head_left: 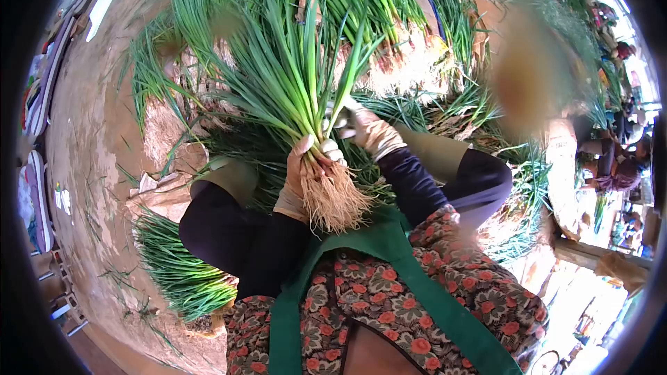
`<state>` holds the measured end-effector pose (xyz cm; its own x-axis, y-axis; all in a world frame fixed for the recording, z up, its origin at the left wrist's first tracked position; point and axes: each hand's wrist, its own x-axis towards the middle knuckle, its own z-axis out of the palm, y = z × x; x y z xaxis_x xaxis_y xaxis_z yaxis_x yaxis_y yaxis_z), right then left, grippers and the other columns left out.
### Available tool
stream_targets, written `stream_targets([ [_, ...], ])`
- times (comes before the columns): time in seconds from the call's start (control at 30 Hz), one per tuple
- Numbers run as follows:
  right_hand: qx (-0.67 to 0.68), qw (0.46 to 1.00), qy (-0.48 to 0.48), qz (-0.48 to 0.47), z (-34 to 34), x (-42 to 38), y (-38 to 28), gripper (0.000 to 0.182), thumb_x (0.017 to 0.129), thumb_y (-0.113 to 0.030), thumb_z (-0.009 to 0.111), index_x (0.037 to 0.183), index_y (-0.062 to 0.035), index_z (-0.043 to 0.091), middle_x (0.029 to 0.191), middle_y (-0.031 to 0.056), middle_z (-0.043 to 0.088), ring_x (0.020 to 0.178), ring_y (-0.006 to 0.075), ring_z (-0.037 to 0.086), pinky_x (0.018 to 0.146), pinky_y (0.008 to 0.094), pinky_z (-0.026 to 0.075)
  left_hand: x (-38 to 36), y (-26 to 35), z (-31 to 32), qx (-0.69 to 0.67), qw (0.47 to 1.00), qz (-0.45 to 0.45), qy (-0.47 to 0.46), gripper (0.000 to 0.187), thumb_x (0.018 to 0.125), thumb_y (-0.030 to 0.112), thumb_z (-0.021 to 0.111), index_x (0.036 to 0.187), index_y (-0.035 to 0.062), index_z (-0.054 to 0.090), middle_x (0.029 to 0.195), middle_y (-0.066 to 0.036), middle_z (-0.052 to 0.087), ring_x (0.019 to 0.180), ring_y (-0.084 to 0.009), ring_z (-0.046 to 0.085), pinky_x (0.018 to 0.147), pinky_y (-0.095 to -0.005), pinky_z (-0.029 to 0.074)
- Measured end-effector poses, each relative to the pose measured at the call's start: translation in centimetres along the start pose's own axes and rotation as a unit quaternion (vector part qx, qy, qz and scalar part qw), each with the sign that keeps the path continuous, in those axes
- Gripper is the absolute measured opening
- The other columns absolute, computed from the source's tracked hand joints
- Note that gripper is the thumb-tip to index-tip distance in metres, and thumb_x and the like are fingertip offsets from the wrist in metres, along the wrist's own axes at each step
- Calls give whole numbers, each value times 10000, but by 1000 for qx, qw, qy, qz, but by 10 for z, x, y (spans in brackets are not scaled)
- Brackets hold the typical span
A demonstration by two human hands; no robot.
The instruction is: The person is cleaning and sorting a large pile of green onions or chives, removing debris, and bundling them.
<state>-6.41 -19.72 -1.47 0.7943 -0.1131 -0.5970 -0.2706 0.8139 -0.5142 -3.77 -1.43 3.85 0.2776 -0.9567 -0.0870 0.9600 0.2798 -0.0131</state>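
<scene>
The left hand [297,170] clamps the green onion bunch [299,94] above its roots [337,198], in front of the apron [361,242] — likely gathering. The right hand [365,128] curls beside the stems [308,119], grip unclear — the next move calls for a steady left hold.

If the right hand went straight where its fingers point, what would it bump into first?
Probably the green stalks of the bunch in the left hand. The right hand is close beside them, and I can't tell whether it already touches.
</scene>
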Motion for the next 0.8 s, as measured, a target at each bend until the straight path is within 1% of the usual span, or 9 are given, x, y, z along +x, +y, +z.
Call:
stream_targets([
  [0.13,-182,971,-20,-153,39,8,10,211,866,-267,581,918,-65,610,734,27,594,615,158,536,537,277,431,0,3,-6,41,999,7,34,405,891,320,511,1245,132,450,762,12,392,710,-110,402,781,-345,378],
  [0.2,-539,754,-53,-371,10,45,32,205,850,-211,589,851,-7,612,789,82,629,717,195,592,621,330,486,-3,5,-10,20,1000,15,12,408,890,321,514,1245,131,452,763,16,394,718,-108,406,795,-347,376],
  [0.23,-461,799,-12,-385,12,40,48,232,846,-207,575,940,6,584,840,148,644,766,228,617,646,363,493,-2,4,-8,7,1000,19,-1,409,889,321,516,1246,131,454,763,19,396,722,-107,408,802,-349,375],
  [0.37,-757,652,14,-46,-44,-10,72,475,843,-244,580,1225,1,438,1033,218,608,968,336,597,815,389,470,-6,7,13,-27,995,49,-80,398,891,329,521,1242,148,481,812,27,431,781,-108,441,837,-346,374],
  [0.47,-759,640,-114,-37,-95,-22,74,598,792,-295,608,1311,-65,421,1227,205,521,1132,319,512,959,379,408,-3,13,3,-43,990,87,-101,493,913,288,498,1357,154,328,960,-39,471,876,-156,481,866,-375,411],
  [0.53,-717,621,-23,-316,-82,-23,24,449,836,-256,577,1235,-63,509,1178,174,564,1078,311,550,933,363,434,3,9,23,-31,993,93,-72,473,910,280,506,1321,106,349,1061,-88,500,870,-174,517,796,-337,469],
  [0.63,-502,723,172,-442,-62,15,-54,321,859,-145,544,1145,-2,561,1088,181,616,989,316,598,861,340,471,7,9,14,63,996,55,-15,510,900,287,525,1269,-27,365,976,-94,550,932,-226,556,845,-359,486],
  [0.77,-712,503,298,-389,-71,58,-85,336,803,-309,606,994,-33,595,887,213,641,785,362,628,716,429,492,6,12,-6,131,987,66,63,432,892,273,532,1209,-12,463,975,-128,588,948,-279,587,780,-365,516],
  [0.8,-704,556,327,-298,-43,39,-86,288,808,-334,587,891,-59,599,779,183,640,680,367,613,648,445,485,10,12,-3,148,980,82,101,423,892,271,530,1206,-6,467,965,-136,594,915,-273,595,764,-367,519],
])
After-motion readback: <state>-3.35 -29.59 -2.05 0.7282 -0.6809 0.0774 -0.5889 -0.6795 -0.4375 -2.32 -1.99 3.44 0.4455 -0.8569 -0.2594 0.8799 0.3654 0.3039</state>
